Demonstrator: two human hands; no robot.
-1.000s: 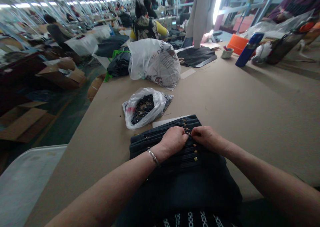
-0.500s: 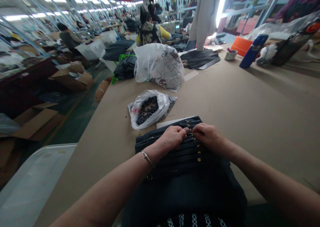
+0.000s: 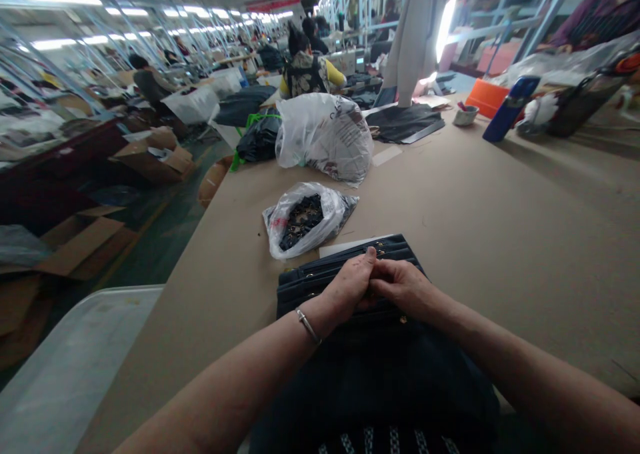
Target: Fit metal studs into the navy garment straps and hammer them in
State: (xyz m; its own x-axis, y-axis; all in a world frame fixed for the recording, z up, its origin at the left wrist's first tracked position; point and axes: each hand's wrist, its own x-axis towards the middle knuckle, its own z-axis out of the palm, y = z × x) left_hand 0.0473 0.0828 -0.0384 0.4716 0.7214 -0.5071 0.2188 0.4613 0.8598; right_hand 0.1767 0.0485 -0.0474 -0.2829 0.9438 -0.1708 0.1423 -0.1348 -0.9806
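A stack of dark leather-like pieces [image 3: 300, 293] with gold-coloured metal fittings lies at the near edge of the table; they look like bags or bag parts. Over it, my left hand [image 3: 353, 277] has its fingers curled and its thumb pointing up; a bracelet circles that wrist. My right hand [image 3: 403, 284] meets it from the other side, fingers bent and touching the left. Whatever lies between the fingertips is hidden by the hands. Beyond the stack stands an open plastic bag [image 3: 327, 227] of small black pieces with metal rings.
A larger plastic bag [image 3: 325, 134] sits farther back on the brown table [image 3: 480, 241]. A blue upright object [image 3: 510, 109], an orange holder [image 3: 485, 97] and a small cup [image 3: 465, 114] stand at the back right. Cardboard boxes [image 3: 150, 154] and a white bin [image 3: 100, 334] are at left. Other people work beyond.
My hands have come together and moved slightly nearer to me over the stack, covering more of the gold fittings. The view has shifted a little.
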